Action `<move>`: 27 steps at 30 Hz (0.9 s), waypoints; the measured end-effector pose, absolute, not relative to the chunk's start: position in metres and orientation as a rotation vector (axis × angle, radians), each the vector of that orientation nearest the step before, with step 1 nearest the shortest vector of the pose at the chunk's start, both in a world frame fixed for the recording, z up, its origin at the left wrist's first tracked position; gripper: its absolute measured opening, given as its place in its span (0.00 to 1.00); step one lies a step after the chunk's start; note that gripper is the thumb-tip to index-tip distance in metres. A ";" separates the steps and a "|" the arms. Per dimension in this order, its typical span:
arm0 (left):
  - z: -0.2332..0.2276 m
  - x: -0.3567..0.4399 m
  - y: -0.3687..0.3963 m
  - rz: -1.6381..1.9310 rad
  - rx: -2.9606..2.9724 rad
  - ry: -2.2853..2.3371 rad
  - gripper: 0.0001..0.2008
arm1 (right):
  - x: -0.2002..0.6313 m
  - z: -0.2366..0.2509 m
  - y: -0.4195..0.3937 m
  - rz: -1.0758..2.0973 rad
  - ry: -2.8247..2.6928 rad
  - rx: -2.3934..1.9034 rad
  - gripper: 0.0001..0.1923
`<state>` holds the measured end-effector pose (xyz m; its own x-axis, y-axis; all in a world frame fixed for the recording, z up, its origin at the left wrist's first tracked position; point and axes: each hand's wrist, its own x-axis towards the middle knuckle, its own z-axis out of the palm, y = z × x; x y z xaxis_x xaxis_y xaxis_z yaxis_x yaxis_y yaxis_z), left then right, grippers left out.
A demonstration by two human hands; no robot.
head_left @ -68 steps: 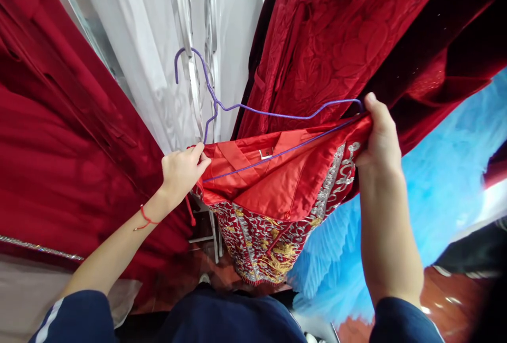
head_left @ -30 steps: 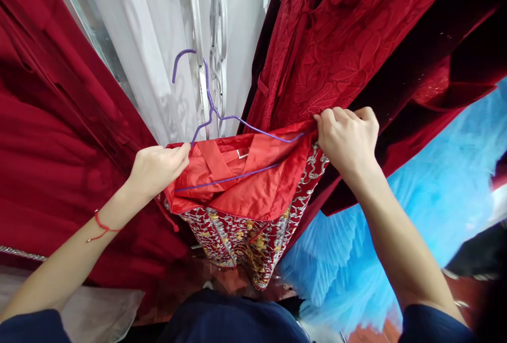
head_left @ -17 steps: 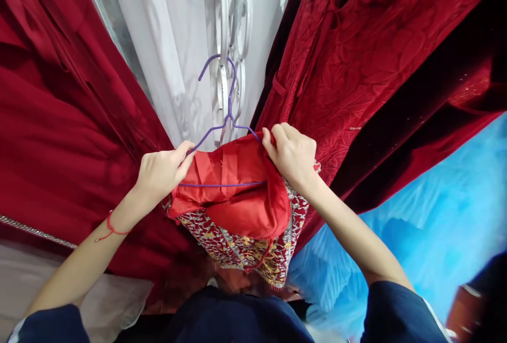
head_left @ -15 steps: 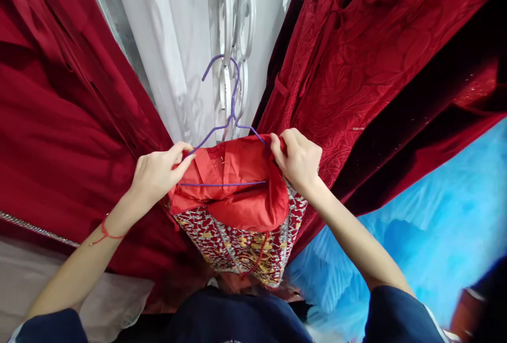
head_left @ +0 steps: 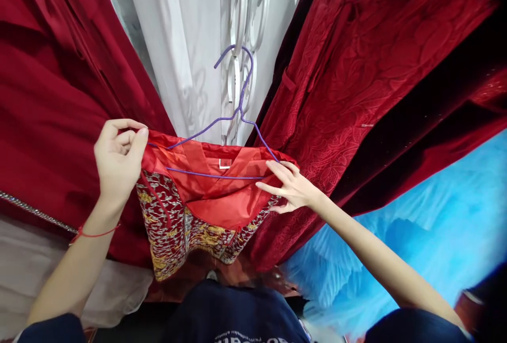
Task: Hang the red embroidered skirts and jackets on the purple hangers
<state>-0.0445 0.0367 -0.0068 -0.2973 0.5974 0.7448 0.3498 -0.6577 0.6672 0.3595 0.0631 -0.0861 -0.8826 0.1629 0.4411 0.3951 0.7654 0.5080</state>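
Between the two hands, the red embroidered garment (head_left: 206,195) hung on the purple wire hanger (head_left: 233,121), its waistband now stretched wide where half a second earlier it had been bunched. The left hand (head_left: 119,158) had drawn outward, pinching the band's left corner. The right hand (head_left: 289,190) had let go, its fingers spread loosely against the right end, red velvet robes (head_left: 356,95) just beyond.

Since half a second ago the left hand (head_left: 119,158) sits farther left, pinching the corner of the red garment (head_left: 214,195) and drawing its top edge wide. The right hand (head_left: 291,190) no longer grips the cloth in a fist; its fingers lie spread against the garment's right end. The purple hanger (head_left: 237,105) stands more exposed, its lower bar visible across the opened lining.
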 end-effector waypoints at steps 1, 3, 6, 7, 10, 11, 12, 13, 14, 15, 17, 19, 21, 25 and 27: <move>-0.005 -0.044 0.034 2.074 1.752 1.204 0.07 | 0.362 -0.087 0.065 -0.947 -2.621 -0.421 0.38; -0.004 -0.042 0.027 2.063 1.762 1.222 0.07 | 0.364 -0.088 0.069 -1.124 -2.597 -0.415 0.31; -0.005 -0.040 0.021 2.025 1.754 1.258 0.07 | 0.356 -0.088 0.076 -1.248 -2.426 -0.418 0.22; -0.006 -0.039 0.022 2.008 1.742 1.269 0.07 | 0.351 -0.087 0.079 -1.233 -2.373 -0.415 0.19; -0.011 -0.039 0.031 1.972 1.656 1.270 0.13 | 0.329 -0.084 0.085 -1.085 -2.296 -0.405 0.11; -0.013 -0.039 0.036 1.962 1.617 1.266 0.15 | 0.322 -0.082 0.086 -1.027 -2.282 -0.404 0.11; -0.014 -0.040 0.041 1.951 1.585 1.266 0.16 | 0.315 -0.080 0.086 -0.976 -2.268 -0.411 0.13; -0.015 -0.040 0.045 1.940 1.567 1.272 0.16 | 0.309 -0.077 0.086 -0.930 -2.254 -0.431 0.15; -0.016 -0.040 0.048 1.927 1.569 1.289 0.16 | 0.304 -0.074 0.085 -0.886 -2.246 -0.466 0.17; -0.016 -0.040 0.050 1.912 1.589 1.315 0.15 | 0.301 -0.071 0.084 -0.843 -2.242 -0.519 0.18; -0.015 -0.038 0.051 1.868 1.660 1.382 0.14 | 0.294 -0.064 0.080 -0.758 -2.253 -0.686 0.19; -0.013 -0.036 0.048 1.793 1.744 1.458 0.13 | 0.288 -0.058 0.075 -0.712 -2.248 -0.885 0.19; -0.012 -0.038 0.045 1.696 1.839 1.503 0.14 | 0.279 -0.055 0.071 -0.715 -2.191 -1.040 0.19; -0.014 -0.055 0.047 1.583 2.160 1.453 0.33 | 0.260 -0.055 0.069 -0.789 -2.056 -1.098 0.18; -0.020 -0.069 0.053 1.670 2.313 1.567 0.40 | 0.254 -0.056 0.072 -0.878 -2.019 -1.044 0.17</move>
<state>-0.0694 0.0530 -0.0201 0.0131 0.6240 0.7813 0.7399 -0.5316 0.4122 0.2542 0.0718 -0.0565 -0.4380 0.3920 0.8090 0.8591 0.4476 0.2482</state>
